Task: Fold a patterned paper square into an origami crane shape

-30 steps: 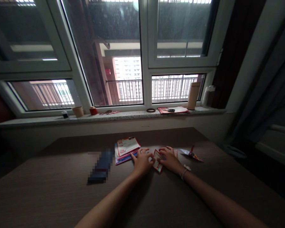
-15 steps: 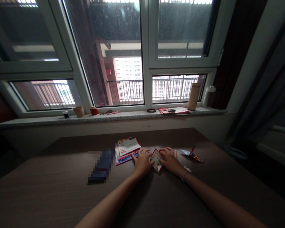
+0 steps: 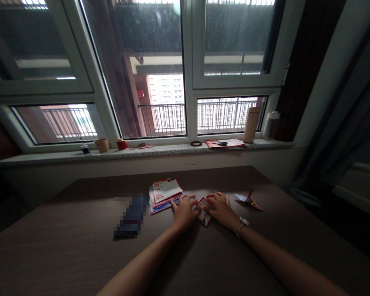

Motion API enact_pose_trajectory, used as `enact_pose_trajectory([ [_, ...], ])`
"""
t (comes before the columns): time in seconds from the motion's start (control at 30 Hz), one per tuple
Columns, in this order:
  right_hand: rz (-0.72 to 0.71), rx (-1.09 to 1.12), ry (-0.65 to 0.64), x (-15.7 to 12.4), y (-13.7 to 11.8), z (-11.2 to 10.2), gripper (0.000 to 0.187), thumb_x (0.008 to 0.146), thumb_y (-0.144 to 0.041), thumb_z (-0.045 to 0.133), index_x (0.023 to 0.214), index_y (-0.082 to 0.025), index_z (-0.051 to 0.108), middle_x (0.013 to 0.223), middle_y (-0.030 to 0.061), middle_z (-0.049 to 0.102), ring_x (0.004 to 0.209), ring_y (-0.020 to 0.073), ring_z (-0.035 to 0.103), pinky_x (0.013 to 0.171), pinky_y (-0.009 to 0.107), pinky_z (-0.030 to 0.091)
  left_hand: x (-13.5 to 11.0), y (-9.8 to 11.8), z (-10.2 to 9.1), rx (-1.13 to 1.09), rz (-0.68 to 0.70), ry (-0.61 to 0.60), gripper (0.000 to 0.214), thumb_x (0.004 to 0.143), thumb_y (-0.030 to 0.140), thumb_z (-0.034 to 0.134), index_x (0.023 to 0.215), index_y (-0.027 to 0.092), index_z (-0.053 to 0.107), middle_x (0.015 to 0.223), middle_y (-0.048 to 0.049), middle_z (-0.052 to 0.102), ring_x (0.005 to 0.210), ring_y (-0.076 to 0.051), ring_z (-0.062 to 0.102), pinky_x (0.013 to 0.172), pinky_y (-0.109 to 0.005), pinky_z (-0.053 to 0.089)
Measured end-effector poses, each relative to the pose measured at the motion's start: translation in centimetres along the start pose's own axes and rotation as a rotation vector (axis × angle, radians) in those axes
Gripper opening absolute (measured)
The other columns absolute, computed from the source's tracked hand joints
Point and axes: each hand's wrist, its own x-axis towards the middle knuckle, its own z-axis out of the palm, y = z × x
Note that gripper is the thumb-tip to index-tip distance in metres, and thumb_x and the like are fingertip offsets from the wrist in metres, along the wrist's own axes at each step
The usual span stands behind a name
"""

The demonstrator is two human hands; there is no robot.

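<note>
My left hand (image 3: 183, 210) and my right hand (image 3: 222, 209) rest side by side on the dark wooden table (image 3: 80, 255). Between them lies a small folded paper with red edges (image 3: 204, 210). Fingers of both hands are curled and pinch or press this paper flat against the table. A bracelet is on my right wrist. A stack of printed red and white leaflets (image 3: 164, 193) lies just left of my left hand. A folded colourful paper figure (image 3: 249, 200) sits to the right of my right hand.
A dark blurred flat object (image 3: 132, 216) lies left of the leaflets. The windowsill (image 3: 172, 151) behind the table carries a paper cup (image 3: 101, 144), a red pot (image 3: 121, 144), papers with scissors (image 3: 224, 143), a tall tan flask (image 3: 252, 124) and a white jug (image 3: 270, 124).
The folded paper has been pressed lower and looks darker and smaller between my hands. Both hands have stayed almost in place.
</note>
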Motion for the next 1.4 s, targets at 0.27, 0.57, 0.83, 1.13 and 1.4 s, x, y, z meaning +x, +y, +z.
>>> enact_pose_trajectory([
  [0.27,-0.007,-0.03,-0.017,-0.2,-0.4,-0.1,0.03,0.083,-0.031,0.05,0.111,-0.027,0.061,0.128,0.004,0.053,0.128,0.0287,0.031,0.11,0.059,0.006,0.0,0.2,0.1,-0.026,-0.006,0.011,0.019,0.081,0.03,0.059,0.099,0.032,0.067,0.13,0.0007,0.058,0.125,-0.03,0.039,0.1,-0.077,0.0],
  [0.57,-0.019,-0.049,-0.051,-0.4,-0.5,-0.4,0.037,0.082,-0.025,0.044,0.116,-0.025,0.058,0.13,0.0064,0.05,0.127,0.0281,0.032,0.111,0.058,0.004,-0.1,0.2,-0.1,-0.036,-0.029,-0.016,0.028,0.08,0.027,0.055,0.104,0.032,0.067,0.129,-0.0005,0.058,0.125,-0.03,0.038,0.103,-0.074,-0.001],
  [0.83,-0.037,-0.01,-0.062,-0.1,0.1,-0.3,0.034,0.081,-0.027,0.049,0.113,-0.027,0.061,0.129,0.005,0.051,0.124,0.0253,0.038,0.112,0.049,0.014,-0.1,0.2,-0.3,-0.018,-0.03,-0.06,0.03,0.08,0.027,0.054,0.107,0.031,0.067,0.132,-0.0006,0.056,0.125,-0.03,0.037,0.108,-0.067,0.005],
  [1.13,-0.197,0.211,-0.257,0.4,2.5,-2.4,0.049,0.081,-0.053,0.057,0.12,-0.023,0.063,0.141,0.0086,0.044,0.13,0.028,0.038,0.111,0.042,0.026,-0.2,0.1,-0.3,-0.03,-0.028,-0.057,0.031,0.08,0.027,0.053,0.107,0.031,0.067,0.132,-0.0006,0.055,0.125,-0.029,0.038,0.109,-0.067,0.004],
  [1.4,-0.225,0.174,-0.194,0.3,2.7,-1.7,0.043,0.079,-0.054,0.063,0.114,-0.028,0.066,0.137,0.0044,0.05,0.128,0.027,0.039,0.111,0.044,0.025,-0.1,-0.1,-0.2,-0.066,-0.022,-0.027,0.027,0.079,0.025,0.054,0.102,0.03,0.068,0.128,-0.0009,0.059,0.123,-0.029,0.041,0.108,-0.069,0.005],
])
